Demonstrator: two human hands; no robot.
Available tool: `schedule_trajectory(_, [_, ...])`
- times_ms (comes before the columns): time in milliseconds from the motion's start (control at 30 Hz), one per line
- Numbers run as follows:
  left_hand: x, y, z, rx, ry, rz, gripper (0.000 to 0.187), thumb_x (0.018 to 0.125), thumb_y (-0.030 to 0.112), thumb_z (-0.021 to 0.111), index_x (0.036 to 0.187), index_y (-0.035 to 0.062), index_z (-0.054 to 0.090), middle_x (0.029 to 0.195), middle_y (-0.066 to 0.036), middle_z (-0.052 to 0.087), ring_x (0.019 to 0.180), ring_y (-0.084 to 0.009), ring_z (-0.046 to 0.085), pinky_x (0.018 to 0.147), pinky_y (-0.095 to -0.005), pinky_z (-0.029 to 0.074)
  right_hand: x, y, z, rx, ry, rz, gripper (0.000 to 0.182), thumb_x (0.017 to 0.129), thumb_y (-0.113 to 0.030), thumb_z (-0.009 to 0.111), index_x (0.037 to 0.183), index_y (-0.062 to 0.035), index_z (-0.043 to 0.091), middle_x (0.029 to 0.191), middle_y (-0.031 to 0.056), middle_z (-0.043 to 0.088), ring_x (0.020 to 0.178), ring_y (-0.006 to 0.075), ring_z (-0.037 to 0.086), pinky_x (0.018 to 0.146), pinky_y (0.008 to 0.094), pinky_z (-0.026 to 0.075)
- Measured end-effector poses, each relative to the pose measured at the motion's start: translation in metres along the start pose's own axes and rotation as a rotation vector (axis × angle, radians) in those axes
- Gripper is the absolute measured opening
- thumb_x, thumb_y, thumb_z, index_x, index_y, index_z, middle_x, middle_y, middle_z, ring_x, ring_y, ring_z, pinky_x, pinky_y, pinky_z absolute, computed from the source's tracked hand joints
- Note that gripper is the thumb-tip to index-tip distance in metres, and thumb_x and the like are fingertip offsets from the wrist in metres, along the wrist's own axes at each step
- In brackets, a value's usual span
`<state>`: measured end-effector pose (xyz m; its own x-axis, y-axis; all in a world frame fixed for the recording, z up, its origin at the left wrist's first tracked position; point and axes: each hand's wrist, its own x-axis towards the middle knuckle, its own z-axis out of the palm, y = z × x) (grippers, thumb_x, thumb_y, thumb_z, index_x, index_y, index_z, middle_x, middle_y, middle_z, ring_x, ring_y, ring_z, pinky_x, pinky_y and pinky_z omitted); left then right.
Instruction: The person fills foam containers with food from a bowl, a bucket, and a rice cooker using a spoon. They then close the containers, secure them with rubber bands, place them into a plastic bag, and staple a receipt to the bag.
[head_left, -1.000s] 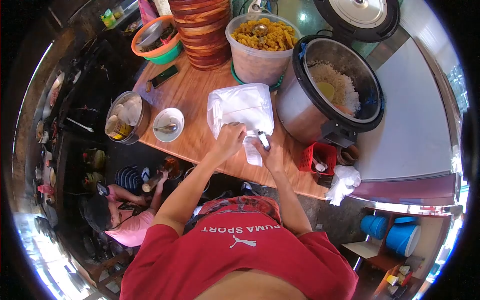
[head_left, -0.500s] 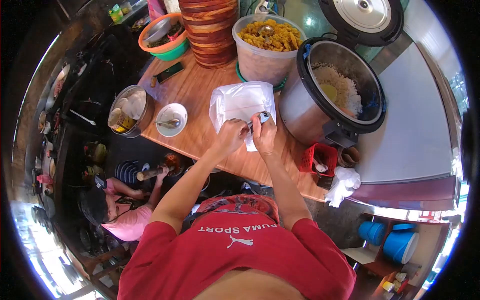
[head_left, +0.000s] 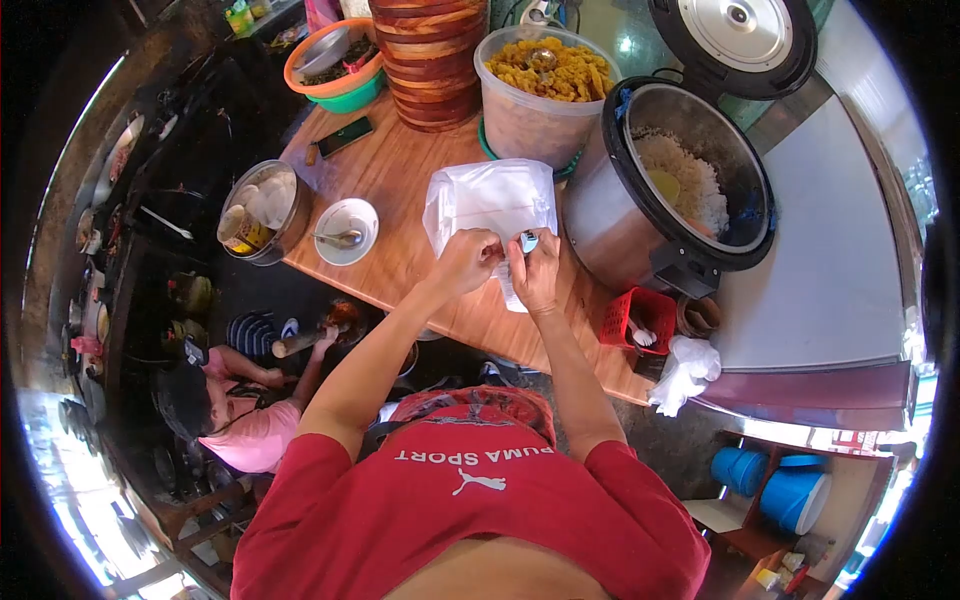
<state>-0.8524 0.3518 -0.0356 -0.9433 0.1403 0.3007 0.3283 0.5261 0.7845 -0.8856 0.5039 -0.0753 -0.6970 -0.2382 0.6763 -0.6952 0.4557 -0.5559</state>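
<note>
On the wooden table (head_left: pixel 400 270) lies a white plastic-wrapped packet (head_left: pixel 490 200). Just over its near edge, my left hand (head_left: pixel 468 262) is closed in a pinch; what sits between its fingertips is too small to make out. Beside it, my right hand (head_left: pixel 535 268) has its fingers wrapped round a small object with a light blue and dark end (head_left: pixel 528 241), perhaps a stapler or lighter. A clear plastic flap hangs below both hands toward the table's front edge.
Behind stand a tub of yellow food (head_left: pixel 540 110), stacked wooden rings (head_left: pixel 425 60) and, to the right, an open rice cooker (head_left: pixel 620 200). A white bowl (head_left: pixel 346 232) and metal pot (head_left: pixel 290 230) are left. A person in pink (head_left: pixel 260 430) crouches lower left.
The view has shifted slightly. My hands stay close together over the packet's near edge, and the small object in my right hand has turned a little. The crouching person's arm has moved slightly.
</note>
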Motion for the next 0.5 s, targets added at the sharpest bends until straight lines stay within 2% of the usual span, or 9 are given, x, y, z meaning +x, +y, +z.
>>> schedule_trajectory(133, [0.002,-0.008,-0.002,-0.056,-0.034,-0.021,0.012,0.072,0.006,0.067,0.072,-0.004,0.06,0.07,-0.018,0.061,0.063,-0.0274,0.061,0.058,-0.0334,0.047,-0.002,0.002,0.003,-0.039,0.001,-0.04,0.025,0.081,-0.026,0.062,0.074,-0.0022,0.058,0.071,0.0106,0.055,0.075,0.0276,0.05,0.072,0.0383,0.035])
schedule_trajectory(233, [0.003,-0.012,-0.002,-0.072,-0.07,-0.055,0.013,0.074,0.008,0.067,0.075,-0.0039,0.061,0.07,-0.018,0.061,0.063,-0.0249,0.061,0.058,-0.0324,0.047,-0.002,-0.002,0.002,-0.051,0.019,-0.079,0.023,0.083,-0.022,0.061,0.074,-0.0016,0.058,0.073,0.0108,0.057,0.073,0.0297,0.05,0.071,0.0389,0.036])
schedule_trajectory(433, [0.004,-0.018,-0.003,-0.135,-0.096,-0.079,0.016,0.075,0.01,0.069,0.079,-0.0037,0.063,0.069,-0.015,0.062,0.061,-0.0189,0.059,0.058,-0.0301,0.046,-0.003,0.003,0.007,-0.106,0.012,-0.083,0.024,0.081,-0.021,0.064,0.073,0.0001,0.058,0.072,0.0134,0.056,0.071,0.031,0.051,0.069,0.0393,0.038])
schedule_trajectory(500, [0.005,-0.018,-0.004,-0.14,-0.101,-0.084,0.015,0.076,0.01,0.069,0.079,-0.0036,0.063,0.068,-0.014,0.062,0.061,-0.0165,0.058,0.058,-0.029,0.046,0.002,0.003,0.009,-0.096,0.048,-0.117,0.025,0.078,-0.022,0.067,0.072,-0.0009,0.056,0.068,0.0128,0.054,0.065,0.0297,0.05,0.065,0.0382,0.038])
